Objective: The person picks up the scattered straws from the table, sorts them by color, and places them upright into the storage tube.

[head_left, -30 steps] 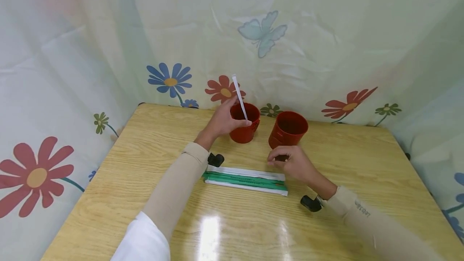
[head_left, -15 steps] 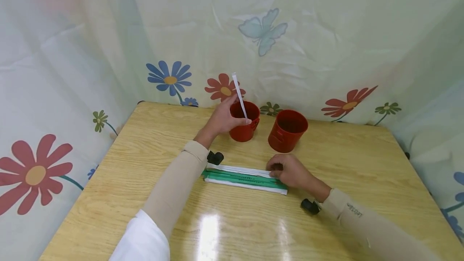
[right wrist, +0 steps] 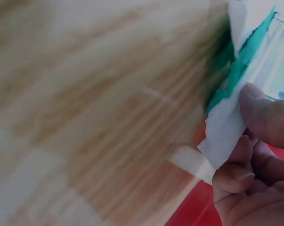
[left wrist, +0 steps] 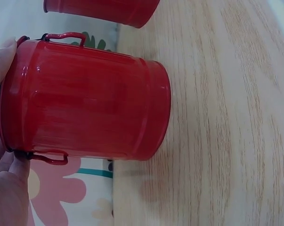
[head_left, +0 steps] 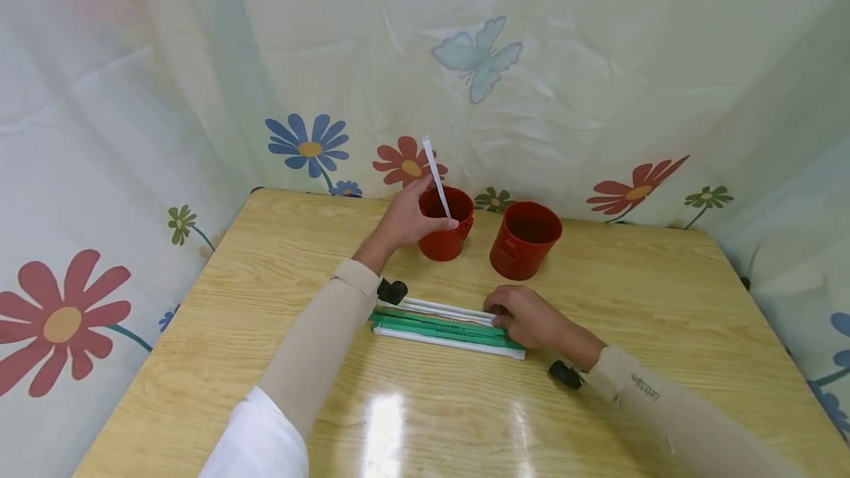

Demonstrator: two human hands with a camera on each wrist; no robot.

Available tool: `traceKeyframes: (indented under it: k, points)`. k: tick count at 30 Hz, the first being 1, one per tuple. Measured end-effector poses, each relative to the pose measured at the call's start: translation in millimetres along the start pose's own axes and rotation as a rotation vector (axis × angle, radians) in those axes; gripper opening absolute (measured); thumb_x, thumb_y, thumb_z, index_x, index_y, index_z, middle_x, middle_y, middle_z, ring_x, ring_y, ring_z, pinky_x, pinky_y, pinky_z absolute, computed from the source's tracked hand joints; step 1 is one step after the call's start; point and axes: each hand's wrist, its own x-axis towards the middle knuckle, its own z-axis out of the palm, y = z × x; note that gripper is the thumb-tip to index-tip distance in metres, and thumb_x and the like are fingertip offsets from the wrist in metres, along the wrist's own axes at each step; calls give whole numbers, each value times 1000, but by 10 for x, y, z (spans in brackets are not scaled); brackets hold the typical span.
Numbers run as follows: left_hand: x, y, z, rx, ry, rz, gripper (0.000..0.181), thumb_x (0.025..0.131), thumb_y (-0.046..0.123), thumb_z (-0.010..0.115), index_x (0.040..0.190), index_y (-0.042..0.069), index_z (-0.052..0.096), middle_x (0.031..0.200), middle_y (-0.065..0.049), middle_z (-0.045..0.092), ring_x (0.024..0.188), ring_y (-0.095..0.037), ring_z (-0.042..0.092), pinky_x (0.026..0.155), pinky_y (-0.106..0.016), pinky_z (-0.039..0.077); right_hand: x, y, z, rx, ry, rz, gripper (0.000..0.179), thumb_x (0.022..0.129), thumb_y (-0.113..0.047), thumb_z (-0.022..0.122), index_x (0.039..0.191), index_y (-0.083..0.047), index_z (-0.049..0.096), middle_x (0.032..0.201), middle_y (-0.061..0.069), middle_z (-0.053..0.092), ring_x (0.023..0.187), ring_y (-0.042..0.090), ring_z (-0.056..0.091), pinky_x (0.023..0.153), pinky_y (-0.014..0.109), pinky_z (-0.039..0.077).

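Note:
My left hand point(head_left: 408, 218) grips the rim of the left small red metal bucket point(head_left: 441, 246), thumb and fingers spread across its opening. A slim white paper-wrapped stick point(head_left: 434, 174) leans upright in that bucket. In the left wrist view the bucket point(left wrist: 94, 99) shows its small wire handles, with fingertips at the rim. Lower right, my right hand point(head_left: 531, 318) pinches the end of a long white paper-wrapped stick point(right wrist: 222, 129) between thumb and index finger. Beside it lie green paper-wrapped sticks point(head_left: 432, 325) and another white one point(head_left: 451, 345) along the front of the row.
A second red bucket point(head_left: 521, 253) stands right of the first, just beyond my right hand. The light wooden table point(head_left: 265, 257) ends at a flower-printed curtain point(head_left: 564, 94) behind. Each wrist carries a black camera point(head_left: 566, 375).
My right hand has come down from beside the right bucket onto the row of sticks and taken hold of a white one's end, shifting it slightly. The left hand stays on its bucket.

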Motion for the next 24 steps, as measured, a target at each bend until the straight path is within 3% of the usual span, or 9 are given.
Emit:
traceKeyframes:
  k: [8, 13, 19, 24]
  points:
    - [-5, 4, 3, 5, -5, 3, 87, 83, 34, 89, 157, 20, 45, 151, -6, 55, 136, -29, 53, 101, -49, 60, -65, -39, -101, -66, 130, -46, 19, 93, 3, 71, 103, -9, 80, 97, -1, 72, 91, 12, 61, 81, 33, 60]
    - [5, -12, -12, 13, -6, 12, 86, 83, 34, 89, 156, 18, 45, 150, -6, 56, 135, -29, 53, 100, -50, 60, -62, -50, -168, -87, 233, -126, 22, 89, 8, 71, 101, -8, 80, 95, -2, 70, 91, 13, 61, 81, 34, 62]
    - [-3, -1, 8, 3, 1, 4, 87, 83, 33, 89, 157, 18, 44, 150, -6, 55, 135, -30, 53, 102, -49, 59, 22, -61, -232, -34, 391, -256, 25, 83, 14, 74, 94, -7, 79, 92, 1, 72, 85, 16, 63, 73, 30, 61]
    - [-20, -28, 37, 0, 6, -6, 88, 83, 33, 89, 157, 18, 44, 151, -6, 56, 134, -29, 54, 105, -49, 57, 166, -167, -295, 36, 469, -292, 22, 83, 11, 77, 92, -8, 78, 89, 4, 73, 78, 13, 61, 67, 26, 57]
